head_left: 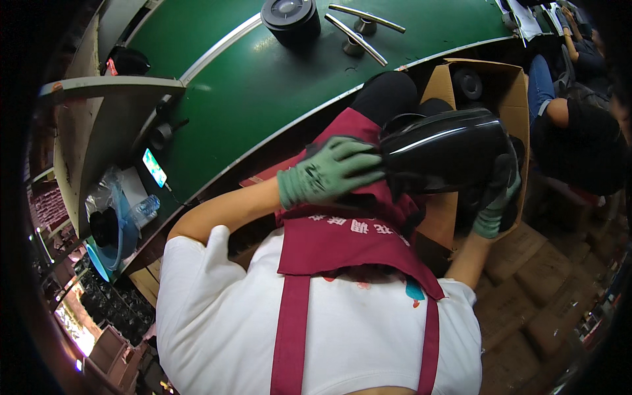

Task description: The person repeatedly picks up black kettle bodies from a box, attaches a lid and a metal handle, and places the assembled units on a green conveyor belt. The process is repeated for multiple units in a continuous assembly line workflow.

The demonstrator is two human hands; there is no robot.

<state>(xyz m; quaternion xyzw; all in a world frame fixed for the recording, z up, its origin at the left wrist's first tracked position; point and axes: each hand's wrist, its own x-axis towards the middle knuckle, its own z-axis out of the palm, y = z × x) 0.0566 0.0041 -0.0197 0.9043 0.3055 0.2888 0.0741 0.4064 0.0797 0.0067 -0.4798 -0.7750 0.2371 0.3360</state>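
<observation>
A glossy black rounded housing [447, 148] lies sideways over my lap, partly above the open cardboard box [438, 220]. My right hand [498, 194], in a green glove with dark-coated fingers, grips its right end; some of those fingers are hard to see against the black. At the other end is my left hand [332, 170], gloved in green too. Its fingers are stretched toward the housing's rim, with the tips touching or very near it. Whether the left hand bears any weight, I cannot tell.
On the green table [263, 99] stand a black cylinder [289, 23] and two T-shaped metal pieces [355, 43]. A lit phone [155, 168] and a blue basin [125, 227] with a plastic bottle [145, 207] are at left. Inside the box sits a round black part [467, 84]. Another person [579, 145] sits at right.
</observation>
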